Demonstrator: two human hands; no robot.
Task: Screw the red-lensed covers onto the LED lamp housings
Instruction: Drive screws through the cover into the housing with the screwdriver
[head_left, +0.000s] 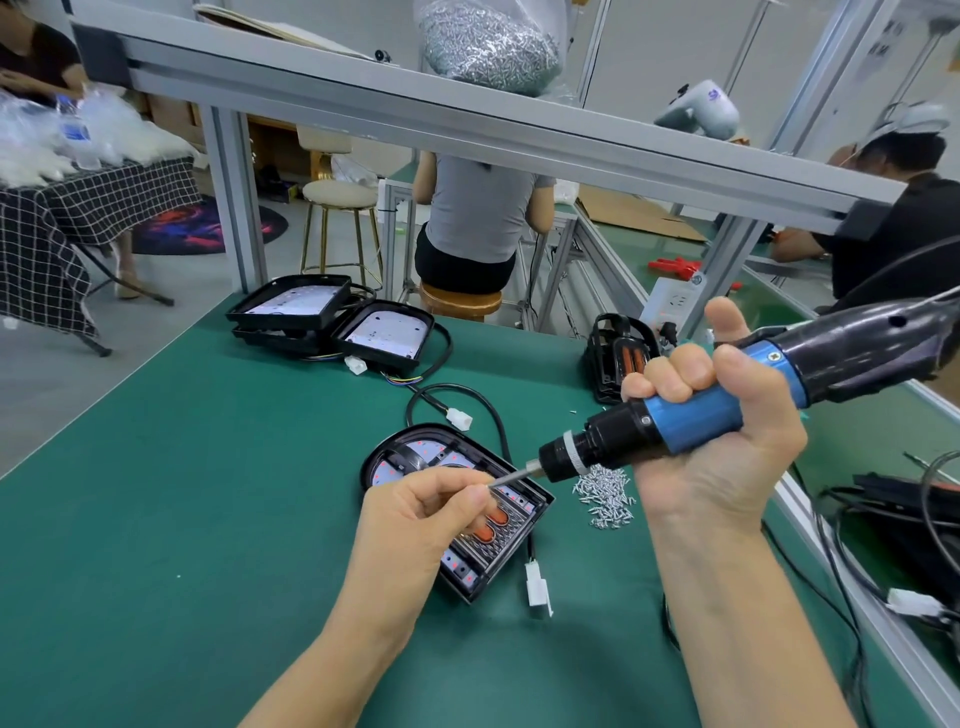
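The right hand (717, 415) has its fingers clamped around the screwdriver (675, 415); the left hand (415, 514) pinches what is probably a screw at the bit. The lamp (457, 509) lies on the table (182, 493), at 9 o'clock of the screws (605, 493). It looks light, rigid plastic; steady it by the rim.

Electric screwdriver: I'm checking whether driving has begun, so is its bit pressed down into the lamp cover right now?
No: the electric screwdriver is held raised and tilted in the right hand, its bit tip pinched by the left hand above the lamp cover.
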